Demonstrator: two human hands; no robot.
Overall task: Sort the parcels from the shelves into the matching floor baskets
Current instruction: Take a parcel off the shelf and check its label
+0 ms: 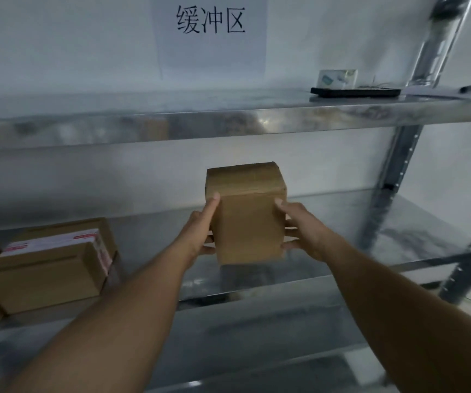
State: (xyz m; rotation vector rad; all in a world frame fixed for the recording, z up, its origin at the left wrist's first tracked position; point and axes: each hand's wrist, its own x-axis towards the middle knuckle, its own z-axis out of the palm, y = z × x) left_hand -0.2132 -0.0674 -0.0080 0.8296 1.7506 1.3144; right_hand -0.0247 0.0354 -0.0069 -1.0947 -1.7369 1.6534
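So the plain brown parcel [247, 219] is sitting right in the middle of the view, upright with its top leaning a bit away, and it's being held between both hands in the gap over the middle shelf [342, 222]. It looks lifted clear of the metal, but I can't say that for sure. The left hand [200, 232] is gripping the parcel's left side, index finger lying straight up along the edge and the other fingers curling in lower down. The right hand [304, 231] is clamping the right side the same way, fingers wrapping round the corner. Off to the left on that same shelf, some taped parcels [50, 268] are sitting stacked together. The upper shelf [228, 120] is carrying a black flat slab [355, 92] with a small white box [338, 78] just behind it, over on the right. A paper sign [208, 52] is hanging on the wall above.
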